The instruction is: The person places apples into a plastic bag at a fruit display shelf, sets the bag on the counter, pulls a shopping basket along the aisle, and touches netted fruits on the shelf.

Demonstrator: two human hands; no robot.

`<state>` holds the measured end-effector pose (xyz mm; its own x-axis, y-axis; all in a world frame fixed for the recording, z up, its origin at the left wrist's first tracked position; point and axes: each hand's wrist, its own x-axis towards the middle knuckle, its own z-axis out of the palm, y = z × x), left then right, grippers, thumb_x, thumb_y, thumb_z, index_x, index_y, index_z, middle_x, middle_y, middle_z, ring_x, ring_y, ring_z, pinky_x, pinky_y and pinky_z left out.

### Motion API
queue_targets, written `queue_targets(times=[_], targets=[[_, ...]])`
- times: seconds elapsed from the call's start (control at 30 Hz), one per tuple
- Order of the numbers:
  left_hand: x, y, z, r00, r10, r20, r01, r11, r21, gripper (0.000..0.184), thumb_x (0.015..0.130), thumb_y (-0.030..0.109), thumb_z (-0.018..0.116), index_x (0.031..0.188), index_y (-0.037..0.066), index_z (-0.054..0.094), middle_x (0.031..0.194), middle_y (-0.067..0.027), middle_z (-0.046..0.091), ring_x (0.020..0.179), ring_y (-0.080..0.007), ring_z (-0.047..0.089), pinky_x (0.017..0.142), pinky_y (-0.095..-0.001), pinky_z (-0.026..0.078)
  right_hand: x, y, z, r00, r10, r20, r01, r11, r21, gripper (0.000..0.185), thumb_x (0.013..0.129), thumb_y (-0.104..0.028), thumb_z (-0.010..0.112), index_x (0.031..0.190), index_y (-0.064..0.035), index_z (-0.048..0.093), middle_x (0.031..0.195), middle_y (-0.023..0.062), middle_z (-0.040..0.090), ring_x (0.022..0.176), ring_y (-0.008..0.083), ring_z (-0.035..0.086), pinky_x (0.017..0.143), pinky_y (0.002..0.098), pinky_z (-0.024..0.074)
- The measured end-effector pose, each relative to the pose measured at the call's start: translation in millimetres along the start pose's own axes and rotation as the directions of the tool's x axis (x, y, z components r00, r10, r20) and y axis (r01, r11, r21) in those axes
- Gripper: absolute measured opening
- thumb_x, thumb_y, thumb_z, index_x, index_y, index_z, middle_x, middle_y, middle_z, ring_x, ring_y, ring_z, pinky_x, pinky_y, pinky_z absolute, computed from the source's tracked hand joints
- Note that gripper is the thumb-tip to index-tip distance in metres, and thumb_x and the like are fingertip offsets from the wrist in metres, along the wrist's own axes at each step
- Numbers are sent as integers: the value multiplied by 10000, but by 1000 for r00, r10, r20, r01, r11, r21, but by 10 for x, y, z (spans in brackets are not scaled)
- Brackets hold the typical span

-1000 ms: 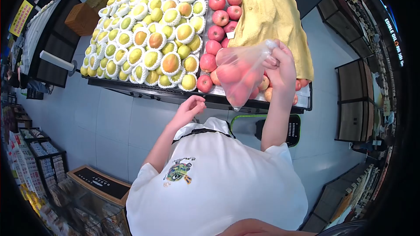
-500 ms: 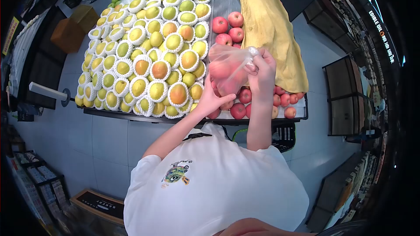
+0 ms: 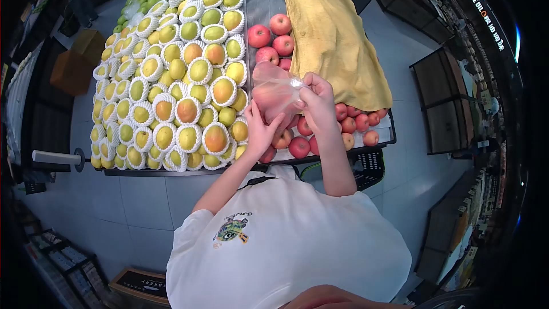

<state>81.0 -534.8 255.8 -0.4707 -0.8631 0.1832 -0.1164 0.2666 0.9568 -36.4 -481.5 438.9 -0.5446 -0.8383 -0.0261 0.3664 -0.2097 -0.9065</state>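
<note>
Clear film bag [image 3: 267, 87], reddish apples [image 3: 264, 98] inside, held over the stand [image 3: 143, 172] near its front edge. Right hand [image 3: 316, 100] closed on the bunched neck; left hand [image 3: 264, 131], thumb and fingers spread, cups the lower side. Probably weighty, limp, slick; apples could bruise. Best grip: neck, palm beneath. Netted fruit [image 3: 187, 110] fills the stand's left. Basket [image 3: 372, 170] below front edge, contents unclear.

Clear bag of red fruit [image 3: 269, 83] at twelve o'clock, neck pinched by right hand [image 3: 318, 100], side touched by left hand [image 3: 263, 132], yellow cloth [image 3: 331, 40] draped at one o'clock.
</note>
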Motion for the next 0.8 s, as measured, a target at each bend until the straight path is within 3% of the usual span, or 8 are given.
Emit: queue_targets(times=[0.2,0.4,0.53,0.63,0.73,0.8], targets=[[-35,-25,107,999,-43,-14,44,996,76,1075,820,392,855,1555,-83,229,1271,-231,393,1159,-392,488,1014,-427,458,-21,25,-219,998,47,30,-46,999,-28,148,885,85,517,841,-56,528,746,-18,547,586,45,487,535,218,404],[-127,78,190,999,-54,7,52,979,196,1085,794,441,872,1531,-71,262,1248,-232,406,1161,-386,492,1004,-421,460,-85,87,-408,997,31,68,-29,999,-30,117,879,63,523,851,-51,528,741,-14,558,606,45,519,540,221,419],[-255,61,317,999,-45,23,38,967,253,932,801,466,860,1391,-77,384,1175,-201,418,1074,-356,475,1022,-456,427,-104,300,-654,998,4,60,3,994,-108,99,870,50,522,865,-49,528,731,-18,556,617,39,532,544,216,432],[-316,29,362,999,-30,27,21,959,283,948,777,473,875,1374,-80,388,1231,-240,422,1157,-398,472,1034,-460,418,-119,392,-827,995,36,91,-25,993,-114,130,887,55,500,909,-68,536,744,-12,586,608,42,528,523,201,378],[-389,-74,394,999,-37,26,28,956,292,983,756,464,887,1394,-79,371,1269,-274,426,1197,-431,468,1042,-463,410,-154,439,-921,993,38,113,-29,996,-86,130,889,37,510,955,-60,564,747,-16,593,615,42,535,542,197,415],[-414,-122,414,999,-42,7,38,954,298,986,758,420,896,1416,-76,356,1298,-269,408,1186,-408,483,1031,-450,433,-168,427,-981,992,71,106,-52,983,-174,203,882,27,528,1061,-54,582,774,-22,585,629,44,550,556,196,447]])
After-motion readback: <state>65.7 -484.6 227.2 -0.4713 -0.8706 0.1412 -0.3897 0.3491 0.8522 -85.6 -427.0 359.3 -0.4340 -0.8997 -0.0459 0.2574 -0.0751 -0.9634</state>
